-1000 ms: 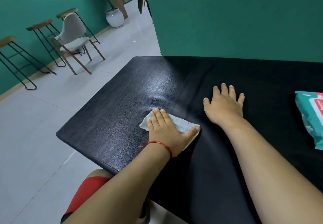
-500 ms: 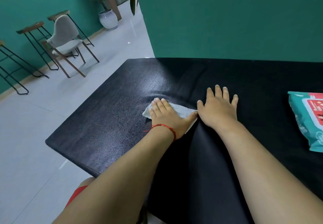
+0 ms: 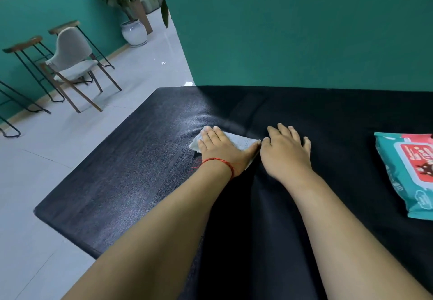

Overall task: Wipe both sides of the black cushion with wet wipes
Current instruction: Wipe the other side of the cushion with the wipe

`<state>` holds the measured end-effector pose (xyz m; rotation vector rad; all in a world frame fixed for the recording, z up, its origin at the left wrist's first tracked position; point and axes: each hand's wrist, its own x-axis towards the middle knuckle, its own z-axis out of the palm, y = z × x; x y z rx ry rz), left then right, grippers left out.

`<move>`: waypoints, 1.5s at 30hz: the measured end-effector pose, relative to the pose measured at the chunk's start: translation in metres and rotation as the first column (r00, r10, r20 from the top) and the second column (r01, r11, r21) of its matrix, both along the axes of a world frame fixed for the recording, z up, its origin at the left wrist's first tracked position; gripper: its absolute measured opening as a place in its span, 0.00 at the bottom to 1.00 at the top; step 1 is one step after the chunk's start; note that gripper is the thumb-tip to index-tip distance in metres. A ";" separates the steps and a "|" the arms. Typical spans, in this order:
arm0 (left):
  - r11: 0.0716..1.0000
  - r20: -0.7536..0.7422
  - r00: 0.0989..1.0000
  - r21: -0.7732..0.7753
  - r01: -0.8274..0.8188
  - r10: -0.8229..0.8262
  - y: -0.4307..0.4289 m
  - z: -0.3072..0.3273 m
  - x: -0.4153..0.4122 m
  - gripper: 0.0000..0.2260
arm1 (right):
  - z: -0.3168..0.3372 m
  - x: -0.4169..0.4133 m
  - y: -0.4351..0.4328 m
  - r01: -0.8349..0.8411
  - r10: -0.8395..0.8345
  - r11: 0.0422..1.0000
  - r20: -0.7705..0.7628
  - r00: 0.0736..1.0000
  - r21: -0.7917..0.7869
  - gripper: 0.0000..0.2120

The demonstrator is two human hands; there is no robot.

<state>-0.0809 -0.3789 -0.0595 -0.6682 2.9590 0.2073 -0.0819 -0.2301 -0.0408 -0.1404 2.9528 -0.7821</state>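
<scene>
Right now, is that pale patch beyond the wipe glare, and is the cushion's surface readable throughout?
Head view: the pale patch on the black cushion beyond the left hand and wet wipe looks like reflected light, moisture not excluded; grain shows left, but around the right hand the surface is near-black shadow; wipes pack cropped at right edge.

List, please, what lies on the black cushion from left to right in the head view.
Left hand pressing flat on the wet wipe → right hand, flat on the cushion → pack of wet wipes at the right edge.
</scene>
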 end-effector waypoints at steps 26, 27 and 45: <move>1.000 0.034 0.999 -0.016 -0.001 0.002 0.012 0.006 -0.114 0.66 | 0.001 -0.003 0.005 0.036 -0.042 0.992 0.047 0.998 0.121 0.36; 1.000 0.039 0.999 -0.014 0.001 0.000 0.014 0.008 -0.119 0.65 | 0.002 -0.003 0.005 0.034 -0.040 0.993 0.051 0.998 0.117 0.36; 1.000 0.085 0.996 0.015 -0.006 0.005 0.031 0.020 -0.189 0.65 | -0.001 -0.010 0.003 0.042 -0.047 0.995 0.050 0.998 0.089 0.36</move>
